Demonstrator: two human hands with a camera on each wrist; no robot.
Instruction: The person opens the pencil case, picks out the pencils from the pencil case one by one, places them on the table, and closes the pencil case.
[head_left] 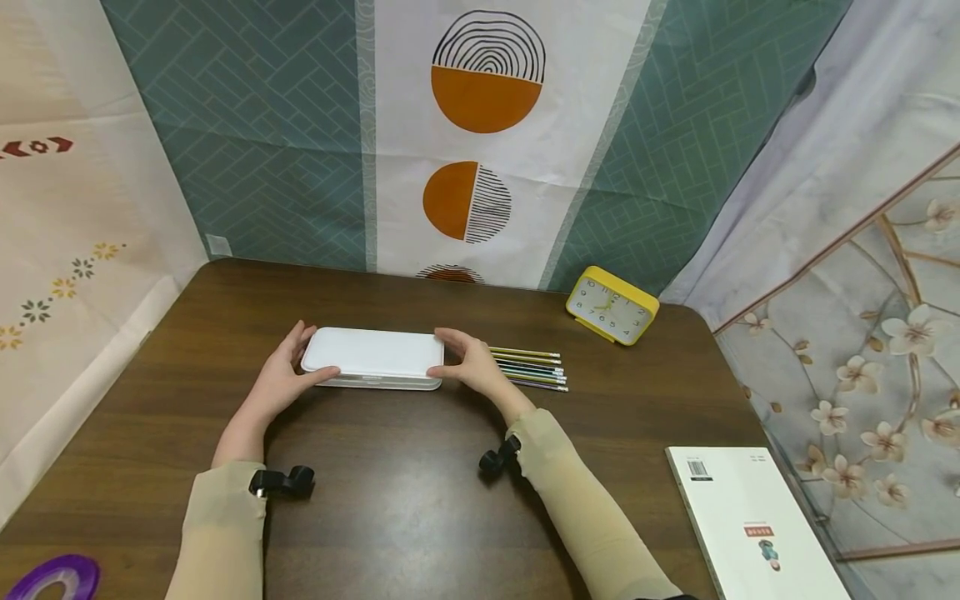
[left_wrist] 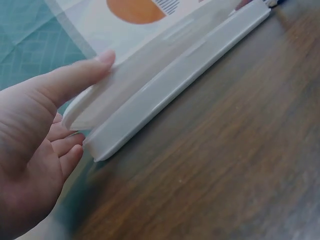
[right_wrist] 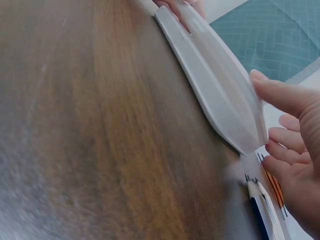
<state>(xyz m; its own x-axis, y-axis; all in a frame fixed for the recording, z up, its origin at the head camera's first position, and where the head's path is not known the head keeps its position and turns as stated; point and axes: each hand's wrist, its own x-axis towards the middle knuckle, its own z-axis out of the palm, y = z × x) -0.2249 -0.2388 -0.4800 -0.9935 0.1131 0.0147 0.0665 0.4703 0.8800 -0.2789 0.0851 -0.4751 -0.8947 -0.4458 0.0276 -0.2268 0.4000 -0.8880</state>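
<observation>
A white pencil case lies lengthwise across the table, its lid tilted and slightly raised, with a gap between lid and base at the front. My left hand grips the case's left end, thumb on the lid's front edge and fingers around the end. At the opposite end, my right hand holds the lid, thumb at the front and fingers behind. Several pencils lie side by side just right of the case, partly behind the right hand; their sharpened tips show in the right wrist view. The inside of the case is hidden.
A yellow alarm clock stands at the back right of the brown table. A white book lies at the right edge. Purple tape sits at the front left corner. Patterned cloth hangs behind the table.
</observation>
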